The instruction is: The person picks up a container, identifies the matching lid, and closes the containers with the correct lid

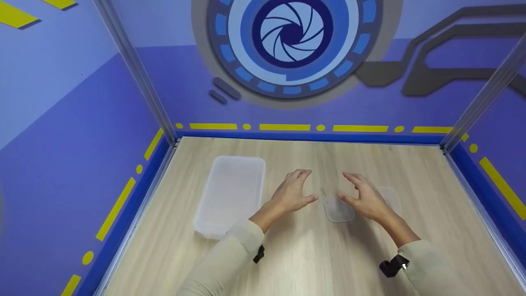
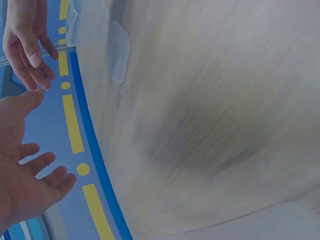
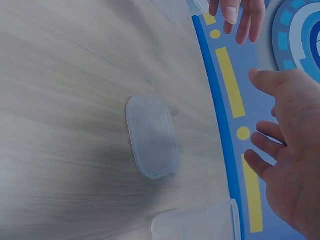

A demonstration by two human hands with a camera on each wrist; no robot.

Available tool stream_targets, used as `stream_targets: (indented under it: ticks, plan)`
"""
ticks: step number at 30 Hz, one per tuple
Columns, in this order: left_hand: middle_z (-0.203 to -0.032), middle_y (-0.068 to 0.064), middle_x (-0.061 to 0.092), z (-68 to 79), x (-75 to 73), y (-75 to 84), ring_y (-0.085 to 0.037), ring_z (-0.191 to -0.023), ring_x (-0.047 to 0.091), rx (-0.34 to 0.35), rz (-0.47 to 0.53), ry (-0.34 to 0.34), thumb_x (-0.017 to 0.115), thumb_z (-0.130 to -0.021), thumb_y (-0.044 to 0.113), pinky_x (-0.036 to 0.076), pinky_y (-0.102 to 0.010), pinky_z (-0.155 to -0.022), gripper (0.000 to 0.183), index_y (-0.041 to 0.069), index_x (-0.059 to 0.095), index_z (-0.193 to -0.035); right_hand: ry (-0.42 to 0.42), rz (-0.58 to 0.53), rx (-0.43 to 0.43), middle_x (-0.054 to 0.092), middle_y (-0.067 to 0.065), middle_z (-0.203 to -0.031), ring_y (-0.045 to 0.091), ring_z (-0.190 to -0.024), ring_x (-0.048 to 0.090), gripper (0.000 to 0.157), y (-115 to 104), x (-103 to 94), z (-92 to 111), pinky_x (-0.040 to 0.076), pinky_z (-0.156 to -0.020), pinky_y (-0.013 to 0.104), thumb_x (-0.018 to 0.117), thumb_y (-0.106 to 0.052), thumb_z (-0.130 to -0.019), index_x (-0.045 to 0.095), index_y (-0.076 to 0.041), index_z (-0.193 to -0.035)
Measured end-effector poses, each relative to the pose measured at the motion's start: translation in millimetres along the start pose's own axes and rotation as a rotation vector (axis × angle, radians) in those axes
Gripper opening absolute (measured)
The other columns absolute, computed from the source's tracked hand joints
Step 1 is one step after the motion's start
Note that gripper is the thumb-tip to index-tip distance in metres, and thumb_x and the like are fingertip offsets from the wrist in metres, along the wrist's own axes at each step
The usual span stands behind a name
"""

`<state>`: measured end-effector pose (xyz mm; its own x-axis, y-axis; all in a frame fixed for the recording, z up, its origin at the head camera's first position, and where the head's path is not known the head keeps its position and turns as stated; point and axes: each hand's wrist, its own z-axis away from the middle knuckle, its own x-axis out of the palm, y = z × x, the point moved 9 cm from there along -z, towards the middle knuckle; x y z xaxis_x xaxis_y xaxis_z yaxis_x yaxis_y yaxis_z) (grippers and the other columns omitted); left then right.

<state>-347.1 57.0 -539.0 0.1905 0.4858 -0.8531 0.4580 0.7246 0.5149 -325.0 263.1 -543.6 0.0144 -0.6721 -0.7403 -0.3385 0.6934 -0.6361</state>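
Observation:
In the head view my left hand (image 1: 291, 192) hovers over the table, fingers spread and holding nothing. Facing it across a gap, my right hand (image 1: 367, 198) is likewise empty, thumb and fingers apart. Just below and left of the right hand lies a small translucent plastic lid (image 1: 339, 210), flat on the wood; the right wrist view shows its rounded corners. Partly hidden behind the right hand is a small clear plastic container (image 1: 392, 198). To the left of the left hand sits a large rectangular translucent plastic box (image 1: 232, 191), its far side towards the back wall.
The pale wooden table (image 1: 304, 263) is bounded by a patterned blue back wall (image 1: 287, 111) and side walls. Metal posts (image 1: 137, 74) stand at the back corners.

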Motion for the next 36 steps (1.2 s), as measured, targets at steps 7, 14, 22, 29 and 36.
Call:
stream_targets:
  ticks: [7,14,22,29,36]
  plan:
    - [-0.161,-0.001,0.047,-3.3,19.8,10.7,-0.02,-0.148,0.044,0.067,-0.038,-0.044,0.08,-0.094,0.047,0.04,-0.037,-0.119,0.084,0.016,0.041,-0.163,-0.045,0.014,0.033,0.047,0.029,-0.155,0.05,-0.14,0.049,0.076,12.4,9.8,4.9,0.046,-0.106,0.068,0.08,-0.023,-0.097,0.043,0.005,-0.157]
    - [-0.159,0.0,0.048,-4.4,46.6,19.9,-0.018,-0.147,0.044,0.14,-0.114,-0.075,0.08,-0.095,0.047,0.04,-0.033,-0.118,0.083,0.014,0.043,-0.162,-0.076,0.006,0.075,0.045,0.029,-0.158,0.053,-0.144,0.042,0.089,23.5,20.8,15.1,0.038,-0.112,0.071,0.082,-0.042,-0.094,0.041,0.004,-0.158]
    - [-0.154,0.0,0.053,-7.2,70.9,15.4,-0.016,-0.143,0.049,0.138,-0.169,-0.092,0.08,-0.095,0.048,0.041,-0.028,-0.116,0.08,0.011,0.047,-0.158,-0.121,0.008,0.107,0.041,0.031,-0.16,0.054,-0.146,0.038,0.092,33.4,33.4,20.4,0.034,-0.115,0.07,0.084,-0.041,-0.092,0.039,0.005,-0.159]
    - [-0.153,-0.002,0.054,-3.4,86.3,10.8,-0.017,-0.141,0.05,0.147,-0.188,-0.098,0.08,-0.093,0.049,0.041,-0.029,-0.117,0.08,0.01,0.049,-0.157,-0.143,0.015,0.098,0.039,0.033,-0.159,0.056,-0.145,0.038,0.094,38.9,44.9,24.7,0.034,-0.115,0.07,0.087,-0.035,-0.09,0.038,0.007,-0.158]
    - [-0.154,0.001,0.053,-1.0,98.5,8.3,-0.015,-0.143,0.049,0.122,-0.236,-0.108,0.077,-0.096,0.05,0.039,-0.027,-0.117,0.076,0.013,0.05,-0.156,-0.163,0.058,0.098,0.037,0.036,-0.159,0.056,-0.145,0.038,0.097,42.1,55.7,27.6,0.033,-0.116,0.068,0.088,-0.035,-0.089,0.036,0.011,-0.157]
